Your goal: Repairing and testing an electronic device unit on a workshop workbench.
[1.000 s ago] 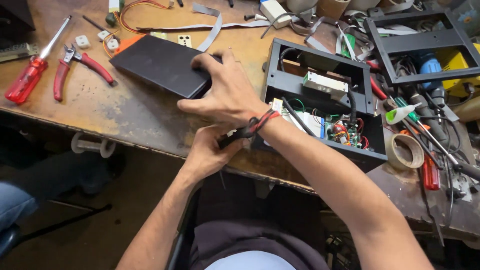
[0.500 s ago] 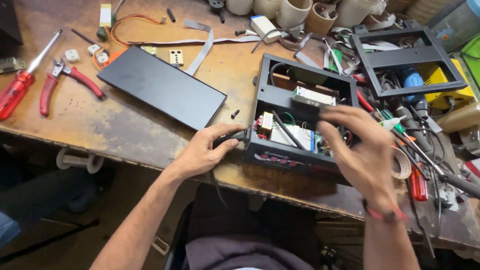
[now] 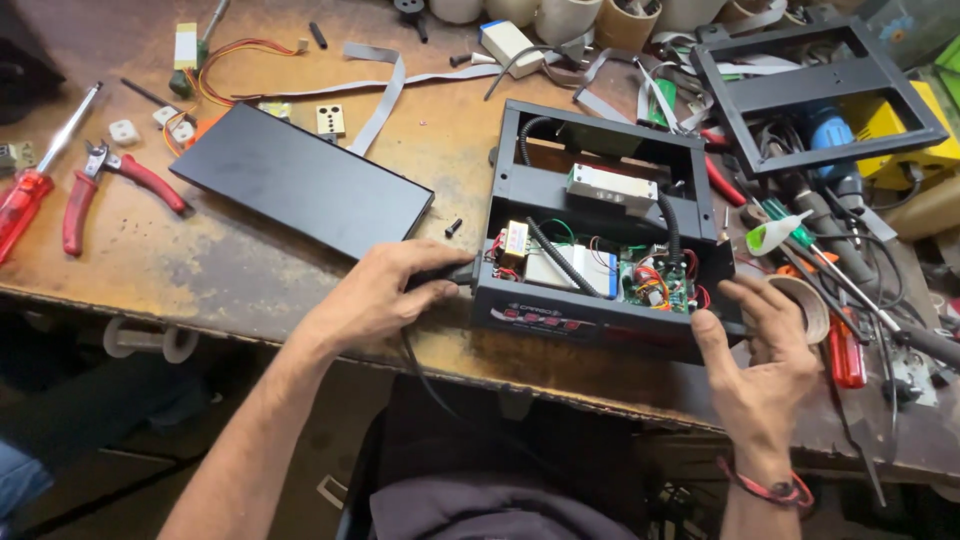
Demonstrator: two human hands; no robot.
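An open black electronics case (image 3: 600, 320) with circuit boards, wires and a white component inside sits on the worn wooden workbench (image 3: 200, 270). My left hand (image 3: 385, 295) rests at the case's left side, fingers closed around a black cable (image 3: 462, 272) where it enters the case. My right hand (image 3: 760, 365) presses against the case's front right corner, thumb on the front panel, fingers on the right side. A flat black cover panel (image 3: 300, 180) lies to the left of the case.
Red-handled pliers (image 3: 110, 185) and a red screwdriver (image 3: 35, 180) lie at the left. A black metal frame (image 3: 815, 95), a tape roll (image 3: 805, 305), screwdrivers, ribbon cable (image 3: 385, 90) and loose parts crowd the back and right. A small black screw (image 3: 453, 227) lies near the case.
My right hand dropped from above the case's interior to its front right corner. My left hand stays at the cable on the left side. The view has shifted closer.
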